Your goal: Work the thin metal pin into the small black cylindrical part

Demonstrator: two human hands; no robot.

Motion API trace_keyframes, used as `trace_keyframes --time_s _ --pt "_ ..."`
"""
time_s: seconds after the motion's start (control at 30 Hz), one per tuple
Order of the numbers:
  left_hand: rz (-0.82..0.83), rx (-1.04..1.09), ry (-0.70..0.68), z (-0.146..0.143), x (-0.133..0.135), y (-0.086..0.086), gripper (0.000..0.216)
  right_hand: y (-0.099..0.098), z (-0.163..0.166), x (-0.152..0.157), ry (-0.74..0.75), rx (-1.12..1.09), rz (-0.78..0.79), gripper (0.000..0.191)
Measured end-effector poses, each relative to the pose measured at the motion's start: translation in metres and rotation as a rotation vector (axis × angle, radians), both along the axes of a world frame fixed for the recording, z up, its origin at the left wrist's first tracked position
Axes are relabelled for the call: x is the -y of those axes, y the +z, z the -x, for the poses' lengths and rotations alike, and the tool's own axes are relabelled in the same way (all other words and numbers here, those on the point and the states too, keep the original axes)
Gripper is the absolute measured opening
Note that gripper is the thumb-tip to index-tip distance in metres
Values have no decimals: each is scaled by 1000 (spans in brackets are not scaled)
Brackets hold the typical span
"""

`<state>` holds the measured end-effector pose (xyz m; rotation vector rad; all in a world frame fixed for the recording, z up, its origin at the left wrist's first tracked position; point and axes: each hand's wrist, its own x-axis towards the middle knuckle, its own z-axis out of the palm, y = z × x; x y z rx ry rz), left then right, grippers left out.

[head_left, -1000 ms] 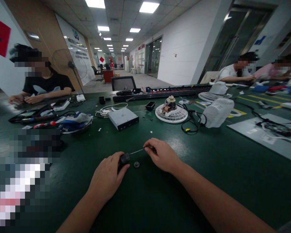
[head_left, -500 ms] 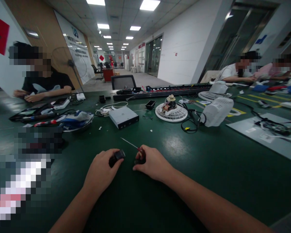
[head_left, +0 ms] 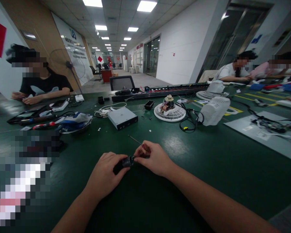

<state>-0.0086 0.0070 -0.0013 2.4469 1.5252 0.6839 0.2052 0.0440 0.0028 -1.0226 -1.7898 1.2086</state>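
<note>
My left hand [head_left: 106,176] is closed around a small black cylindrical part [head_left: 123,163] with a grey metal end, held just above the green table [head_left: 208,161]. My right hand [head_left: 154,158] is closed too. It grips a thin screwdriver [head_left: 138,142] with a red handle, whose shaft points up and to the left. The fingertips of that hand pinch at the grey end of the black part. Both hands meet at the near middle of the table.
A grey drive box [head_left: 122,117], a white fan grille with a motor [head_left: 169,112], a white fan housing [head_left: 214,110] and black cables lie beyond my hands. A tray of tools [head_left: 70,123] sits at the left. Other people sit at the left and far right.
The small round piece lying on the table a second ago is no longer seen there. My right hand has brought its fingertips to the black part's end, and the screwdriver shaft has swung upward.
</note>
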Motion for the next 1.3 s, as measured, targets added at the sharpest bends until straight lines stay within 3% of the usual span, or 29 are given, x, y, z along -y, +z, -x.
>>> trace_keyframes --time_s 0.13,0.33,0.67,0.8,0.93,1.07,1.2,1.3 --pt "8 4 -44 0 2 2 29 3 3 4 60 -2 -14 28" --pt "-21 11 -123 -1 4 3 30 3 0 2 -46 210 -213 23" --pt "-109 -23 -164 -4 5 0 31 -1 4 4 -15 310 -144 25" --pt "-149 -12 -28 -7 2 0 28 5 1 4 -13 323 -176 25" --pt "-127 4 185 -2 -3 -1 26 15 -11 -1 -117 355 -267 30" --pt "-56 49 364 9 -7 -1 26 19 -25 -10 -162 439 -339 18" --pt "-12 74 421 13 -7 -1 27 16 -30 -15 -58 434 -415 20" --pt "-25 74 358 10 -6 -2 26 12 -29 -15 -32 456 -421 20"
